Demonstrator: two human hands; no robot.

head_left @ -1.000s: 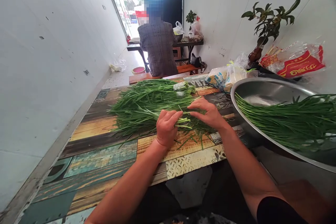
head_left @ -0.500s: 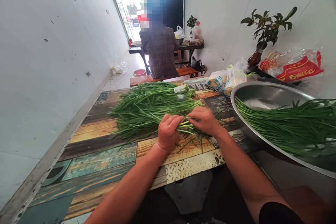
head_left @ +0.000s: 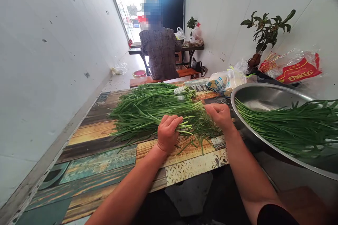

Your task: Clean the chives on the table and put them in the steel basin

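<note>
Your left hand (head_left: 167,133) is wrapped around a small bunch of garlic chives (head_left: 187,127), gripping it just behind the pale stem ends, which poke out past your thumb and forefinger toward your right hand (head_left: 220,115). The bunch lies roughly crosswise to you, stems to the right and leaves trailing left over the near side of the larger chive pile (head_left: 145,103) on the patterned table (head_left: 185,173). Your right hand is off to the right of those cut ends and slightly farther from you, apart from them, so your left is plainly the nearer one. Its fingers are drawn in close together at the edge of the loose green scraps (head_left: 207,124); you can't tell from here whether a scrap is pinched between them. Your left palm and fingers hide the middle of the bunch, and its leaf tips blend into the pile. At your right, the steel basin (head_left: 273,95) and its chives (head_left: 285,124) are cut off by the view's edge.
</note>
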